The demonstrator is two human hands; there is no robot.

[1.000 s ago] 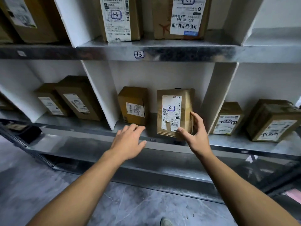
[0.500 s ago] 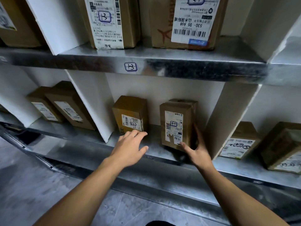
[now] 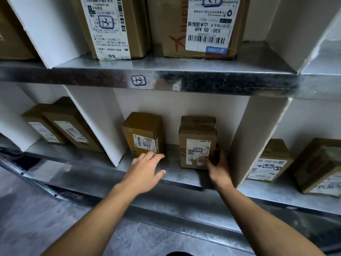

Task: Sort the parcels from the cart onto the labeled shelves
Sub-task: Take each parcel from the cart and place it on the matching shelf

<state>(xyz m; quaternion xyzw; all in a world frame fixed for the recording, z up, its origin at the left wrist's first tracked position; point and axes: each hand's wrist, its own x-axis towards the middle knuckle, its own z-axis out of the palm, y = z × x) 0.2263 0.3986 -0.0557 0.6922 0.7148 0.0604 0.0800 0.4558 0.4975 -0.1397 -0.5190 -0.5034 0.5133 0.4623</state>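
Note:
A small brown parcel [image 3: 197, 132] with a white label stands upright on the lower metal shelf [image 3: 175, 175], in the bay under the shelf tag [image 3: 138, 80]. My right hand [image 3: 218, 168] holds its lower right corner, with the thumb on the label and the fingers round the right side. A second brown parcel [image 3: 143, 129] stands to its left in the same bay. Over the shelf in front of that parcel is my left hand [image 3: 145, 168], fingers straight and holding nothing, the fingertips at the parcel's lower front edge.
White dividers [image 3: 103, 122] [image 3: 254, 137] wall the bay on both sides. Two parcels [image 3: 72, 124] stand in the bay to the left and two more [image 3: 273, 161] to the right. Larger boxes [image 3: 201, 24] fill the upper shelf. Grey floor lies below.
The view has moved closer to the shelf. My right hand has set the parcel deeper into the bay and slid lower on it. My left hand stays open beside the other parcel.

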